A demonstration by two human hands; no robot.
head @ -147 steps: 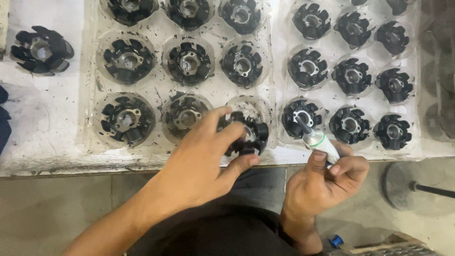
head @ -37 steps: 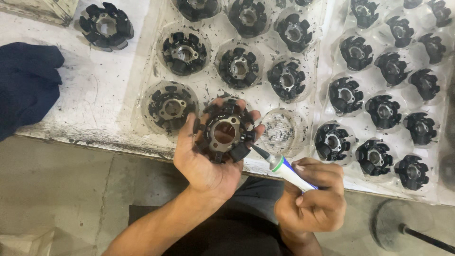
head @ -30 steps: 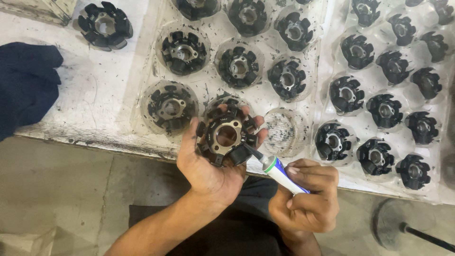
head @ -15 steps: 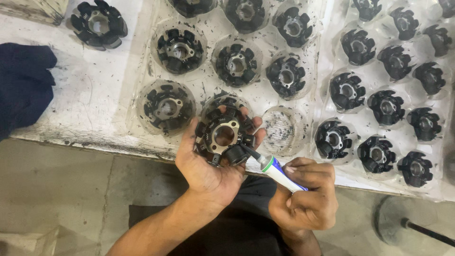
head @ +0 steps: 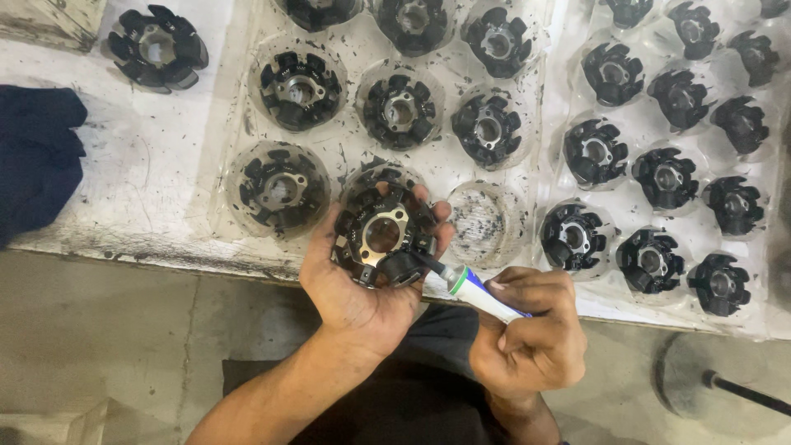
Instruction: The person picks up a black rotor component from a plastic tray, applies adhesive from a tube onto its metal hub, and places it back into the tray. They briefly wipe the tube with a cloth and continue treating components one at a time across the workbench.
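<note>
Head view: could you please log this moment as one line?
left hand: holds black stator | right hand: tube nozzle at stator | tray pocket: empty

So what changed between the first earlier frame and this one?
The left hand lifted the black round slotted metal part out of the clear plastic tray and now holds it face up over the table edge. The right hand brought the white tube with a green band up so its tip meets the part's lower rim. The parts in both trays and the dark blue cloth lie as before.
</note>
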